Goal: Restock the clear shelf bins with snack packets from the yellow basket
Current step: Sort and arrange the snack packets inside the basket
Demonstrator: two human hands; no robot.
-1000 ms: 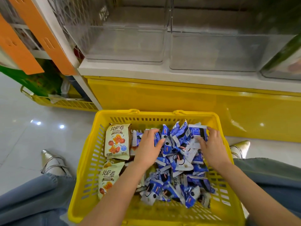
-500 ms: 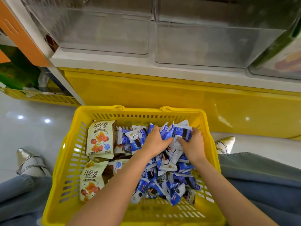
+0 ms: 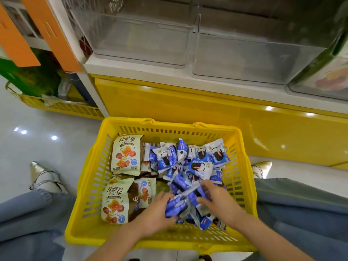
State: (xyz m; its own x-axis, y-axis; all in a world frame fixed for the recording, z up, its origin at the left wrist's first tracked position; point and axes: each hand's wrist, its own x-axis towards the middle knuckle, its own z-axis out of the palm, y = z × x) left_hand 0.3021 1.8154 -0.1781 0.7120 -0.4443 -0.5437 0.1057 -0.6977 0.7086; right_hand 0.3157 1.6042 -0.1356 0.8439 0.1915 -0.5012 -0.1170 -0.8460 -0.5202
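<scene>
Both left hand (image 3: 157, 213) and right hand (image 3: 219, 201) clamped fingers round blue packets (image 3: 178, 203); slippery overfull bunch could've spilled lifting.

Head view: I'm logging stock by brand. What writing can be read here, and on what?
"比萨卷": top of the far cream packet.
"比萨卷": top of the near cream packet.
Smaller print on both, and all print on the blue packets: too blurred to read.
</scene>
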